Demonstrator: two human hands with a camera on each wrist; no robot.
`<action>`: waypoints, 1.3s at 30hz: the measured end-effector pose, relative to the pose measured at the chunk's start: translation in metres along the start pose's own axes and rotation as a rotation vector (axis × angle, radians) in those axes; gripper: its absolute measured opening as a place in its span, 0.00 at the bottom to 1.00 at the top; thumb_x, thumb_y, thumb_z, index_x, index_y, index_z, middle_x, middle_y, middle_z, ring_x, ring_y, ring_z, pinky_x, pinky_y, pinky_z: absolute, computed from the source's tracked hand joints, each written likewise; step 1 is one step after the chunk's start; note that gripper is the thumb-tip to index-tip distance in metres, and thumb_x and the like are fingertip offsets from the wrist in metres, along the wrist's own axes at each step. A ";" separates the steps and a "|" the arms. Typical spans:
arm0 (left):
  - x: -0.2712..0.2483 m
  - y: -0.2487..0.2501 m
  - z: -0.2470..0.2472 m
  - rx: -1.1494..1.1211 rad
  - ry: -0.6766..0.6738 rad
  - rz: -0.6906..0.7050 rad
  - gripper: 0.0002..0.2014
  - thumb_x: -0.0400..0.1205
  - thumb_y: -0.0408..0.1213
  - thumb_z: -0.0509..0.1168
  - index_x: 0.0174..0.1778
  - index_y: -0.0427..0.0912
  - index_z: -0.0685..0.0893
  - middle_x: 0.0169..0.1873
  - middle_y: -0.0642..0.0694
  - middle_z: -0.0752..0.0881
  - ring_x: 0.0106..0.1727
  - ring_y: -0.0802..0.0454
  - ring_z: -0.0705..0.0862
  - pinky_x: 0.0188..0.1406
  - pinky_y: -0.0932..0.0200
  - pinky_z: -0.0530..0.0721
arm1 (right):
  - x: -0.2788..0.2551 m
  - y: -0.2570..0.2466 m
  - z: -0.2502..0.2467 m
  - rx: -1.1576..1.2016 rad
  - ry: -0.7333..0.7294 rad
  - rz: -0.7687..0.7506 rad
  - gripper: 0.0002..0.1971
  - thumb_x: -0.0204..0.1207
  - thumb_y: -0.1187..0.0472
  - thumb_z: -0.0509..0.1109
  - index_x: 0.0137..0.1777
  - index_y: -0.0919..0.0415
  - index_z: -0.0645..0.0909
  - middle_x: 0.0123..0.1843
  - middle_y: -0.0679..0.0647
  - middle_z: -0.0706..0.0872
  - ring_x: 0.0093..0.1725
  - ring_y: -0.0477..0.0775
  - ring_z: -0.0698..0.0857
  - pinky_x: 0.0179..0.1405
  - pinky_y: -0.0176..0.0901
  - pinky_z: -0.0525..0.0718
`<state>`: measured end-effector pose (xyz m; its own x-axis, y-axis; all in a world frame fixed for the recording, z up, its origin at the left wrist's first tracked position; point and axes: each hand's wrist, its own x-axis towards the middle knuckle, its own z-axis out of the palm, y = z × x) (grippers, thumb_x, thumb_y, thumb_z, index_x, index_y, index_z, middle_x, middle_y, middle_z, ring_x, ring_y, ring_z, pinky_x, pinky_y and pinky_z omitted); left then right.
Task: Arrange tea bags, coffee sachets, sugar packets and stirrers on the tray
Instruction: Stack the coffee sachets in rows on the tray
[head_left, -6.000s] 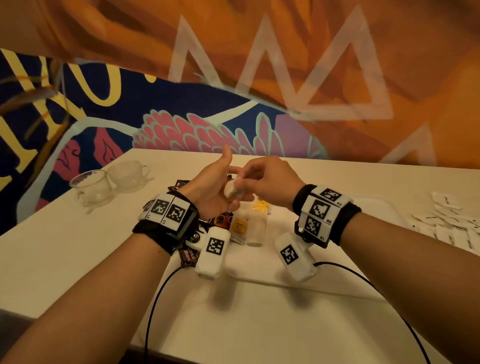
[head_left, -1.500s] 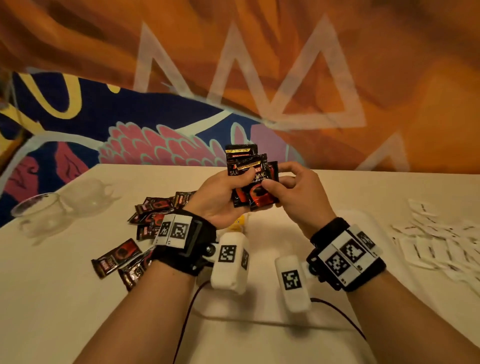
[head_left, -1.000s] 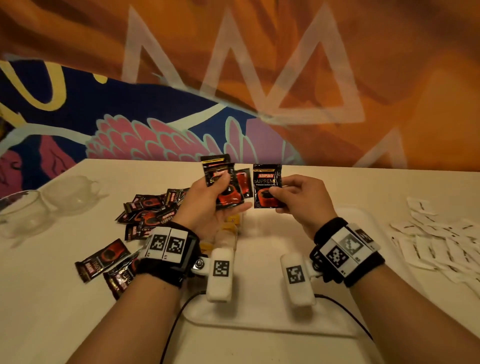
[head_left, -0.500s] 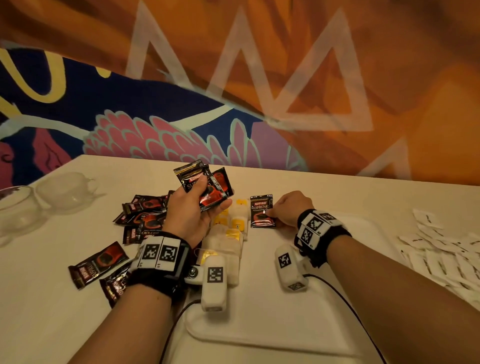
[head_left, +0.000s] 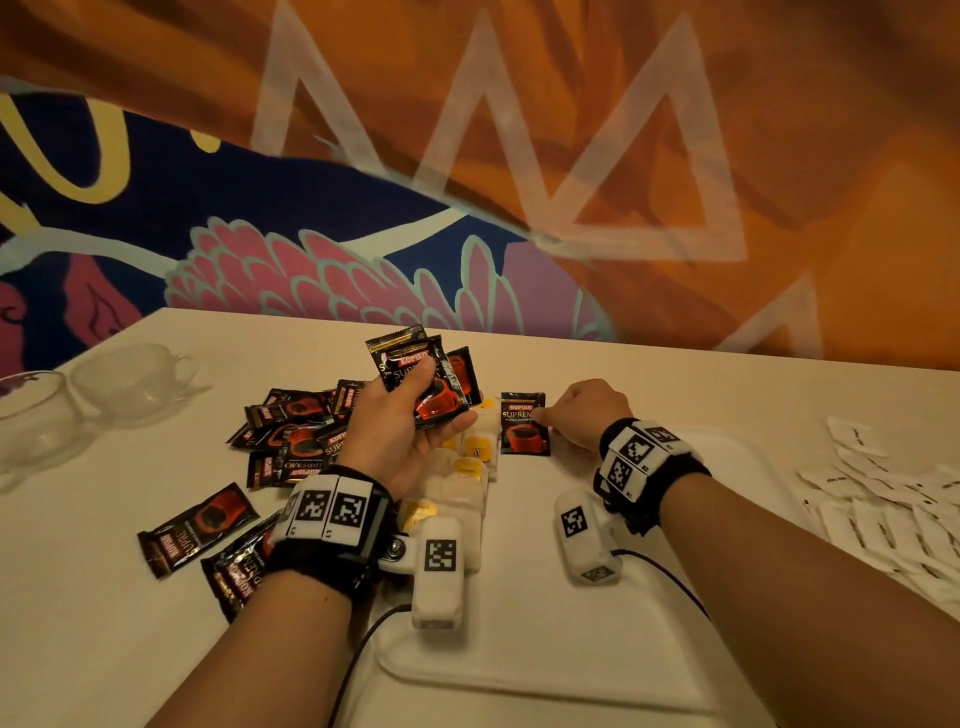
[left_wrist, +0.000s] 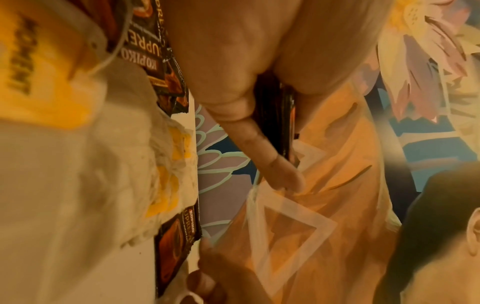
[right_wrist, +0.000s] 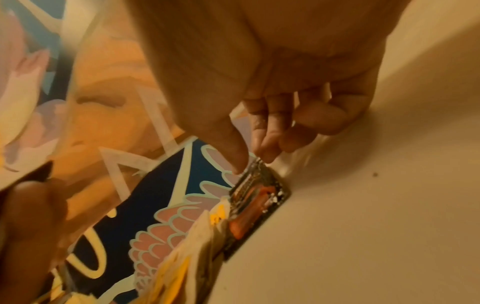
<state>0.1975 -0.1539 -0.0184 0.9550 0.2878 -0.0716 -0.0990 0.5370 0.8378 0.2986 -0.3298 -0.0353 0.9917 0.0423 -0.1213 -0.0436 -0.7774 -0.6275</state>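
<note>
My left hand (head_left: 441, 397) is raised above the tray's left side and grips a fan of several black-and-red coffee sachets (head_left: 415, 371). They show edge-on behind the thumb (left_wrist: 259, 148) in the left wrist view. One coffee sachet (head_left: 523, 426) lies flat on the white tray (head_left: 571, 654), right of a row of yellow-tagged tea bags (head_left: 470, 467). My right hand (head_left: 545, 415) rests low on the tray, thumb and fingertips (right_wrist: 265, 158) pinching that sachet's (right_wrist: 257, 201) right edge.
A loose pile of coffee sachets (head_left: 296, 436) lies on the table left of the tray, with two more (head_left: 197, 525) nearer me. White sugar packets (head_left: 893, 509) are spread at the right. Two glass cups (head_left: 130, 379) stand far left. A painted wall runs along the table's back edge.
My right hand drew one sachet from the stack in my left hand and lowered it flat onto the tray beside the tea bags. The left hand keeps the remaining sachets.
</note>
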 end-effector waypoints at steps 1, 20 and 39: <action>0.000 0.000 0.000 0.017 -0.003 -0.002 0.12 0.83 0.38 0.65 0.60 0.37 0.81 0.52 0.36 0.88 0.42 0.44 0.91 0.28 0.56 0.88 | -0.004 -0.002 -0.002 0.067 0.022 -0.034 0.16 0.73 0.47 0.75 0.47 0.61 0.84 0.50 0.57 0.89 0.51 0.58 0.86 0.49 0.47 0.85; -0.009 -0.005 0.016 0.006 -0.053 -0.046 0.11 0.87 0.38 0.59 0.57 0.35 0.81 0.46 0.38 0.88 0.41 0.46 0.90 0.27 0.60 0.88 | -0.038 -0.029 -0.020 0.604 -0.064 -0.317 0.03 0.73 0.61 0.77 0.42 0.57 0.85 0.40 0.54 0.91 0.41 0.54 0.90 0.32 0.43 0.83; 0.000 -0.002 0.007 0.004 0.036 0.014 0.10 0.86 0.37 0.60 0.56 0.35 0.81 0.45 0.39 0.88 0.49 0.40 0.88 0.29 0.60 0.88 | 0.005 0.034 -0.032 0.071 -0.051 0.086 0.18 0.65 0.49 0.82 0.45 0.62 0.88 0.43 0.56 0.89 0.42 0.55 0.85 0.39 0.44 0.82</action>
<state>0.1990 -0.1602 -0.0164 0.9429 0.3234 -0.0794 -0.1108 0.5294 0.8411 0.3055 -0.3763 -0.0326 0.9765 0.0109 -0.2153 -0.1385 -0.7336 -0.6653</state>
